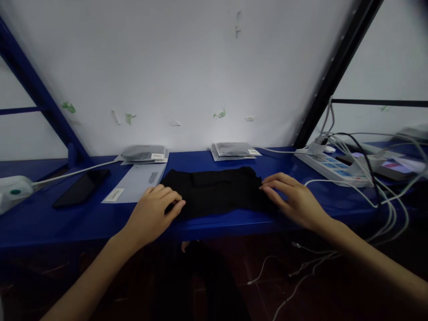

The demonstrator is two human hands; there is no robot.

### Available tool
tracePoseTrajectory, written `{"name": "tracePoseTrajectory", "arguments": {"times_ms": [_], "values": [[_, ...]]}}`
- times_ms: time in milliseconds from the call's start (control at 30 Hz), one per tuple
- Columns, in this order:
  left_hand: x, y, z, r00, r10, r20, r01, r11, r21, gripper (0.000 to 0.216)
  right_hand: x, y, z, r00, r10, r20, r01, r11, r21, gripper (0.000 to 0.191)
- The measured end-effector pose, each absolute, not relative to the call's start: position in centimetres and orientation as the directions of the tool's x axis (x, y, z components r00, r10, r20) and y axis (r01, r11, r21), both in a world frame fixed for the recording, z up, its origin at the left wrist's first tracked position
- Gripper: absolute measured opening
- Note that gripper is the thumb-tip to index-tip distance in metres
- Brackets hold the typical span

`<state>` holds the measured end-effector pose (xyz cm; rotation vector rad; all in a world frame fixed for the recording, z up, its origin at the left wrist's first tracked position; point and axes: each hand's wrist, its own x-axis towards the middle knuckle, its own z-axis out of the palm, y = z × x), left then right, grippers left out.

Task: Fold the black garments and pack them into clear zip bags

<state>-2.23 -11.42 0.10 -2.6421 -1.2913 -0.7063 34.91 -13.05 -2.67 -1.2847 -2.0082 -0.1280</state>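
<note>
A folded black cloth (pixel 214 194) lies on the blue table in front of me, its exact kind not clear. My left hand (pixel 158 211) is closed at its left end, thumb and fingers pinching the fabric there. At the right end, the fingertips and thumb of my right hand (pixel 292 198) pinch the cloth's edge. Between the hands the cloth is spread flat, with a raised fold along its far part. A flat grey-white bag with labels (pixel 135 183) lies beside my left hand.
Packed grey bags (pixel 143 154) and more bags (pixel 232 150) lie by the wall. A black phone (pixel 82 188) is at left. A power strip (pixel 334 167) with tangled white cables (pixel 388 200) stands at right. The table's front edge (pixel 234 227) runs just below the cloth.
</note>
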Motion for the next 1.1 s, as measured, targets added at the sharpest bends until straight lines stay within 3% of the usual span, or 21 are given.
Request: {"name": "tracePoseTrajectory", "arguments": {"times_ms": [133,267,400,600,700,800,867,1000,1100], "values": [[0.9,-9.4,1.2,0.577,0.678,0.455,0.741,-0.669,0.058,0.023,34.7,-8.7,-1.7,-0.317,0.764,0.562,0.828,0.512,-0.228,0.021],[3.3,-6.1,1.5,0.615,0.733,0.29,0.766,-0.643,0.0,0.027,35.3,-4.6,-1.4,-0.438,0.832,0.34,0.872,0.485,-0.066,0.037],[3.5,-3.4,1.3,0.624,0.765,0.159,0.776,-0.631,-0.011,0.032,35.4,-3.3,-1.3,-0.418,0.883,0.213,0.907,0.42,0.037,0.042],[2.5,-2.5,2.2,0.625,0.766,0.15,0.771,-0.636,0.035,0.024,34.8,-3.8,-1.1,-0.414,0.868,0.273,0.906,0.422,0.03,0.028],[2.3,-2.2,3.1,0.632,0.763,0.137,0.764,-0.643,0.052,0.027,34.9,-3.5,-0.9,-0.416,0.868,0.273,0.894,0.445,-0.055,0.024],[2.2,-1.1,3.7,0.613,0.776,0.146,0.763,-0.63,0.145,0.028,34.9,-2.6,-0.1,-0.396,0.885,0.243,0.879,0.442,-0.177,0.02],[2.1,-0.1,3.9,0.542,0.815,0.205,0.796,-0.576,0.185,0.028,34.6,-1.7,0.6,-0.329,0.896,0.298,0.89,0.4,-0.219,0.02],[2.2,1.3,3.4,0.428,0.795,0.429,0.859,-0.506,0.081,0.031,33.1,-0.3,1.6,-0.127,0.804,0.58,0.914,0.322,-0.247,0.029],[2.7,1.4,2.7,0.571,0.734,0.366,0.801,-0.596,-0.054,0.026,31.9,0.5,1.4,-0.193,0.778,0.598,0.91,0.37,-0.188,0.029]]}}
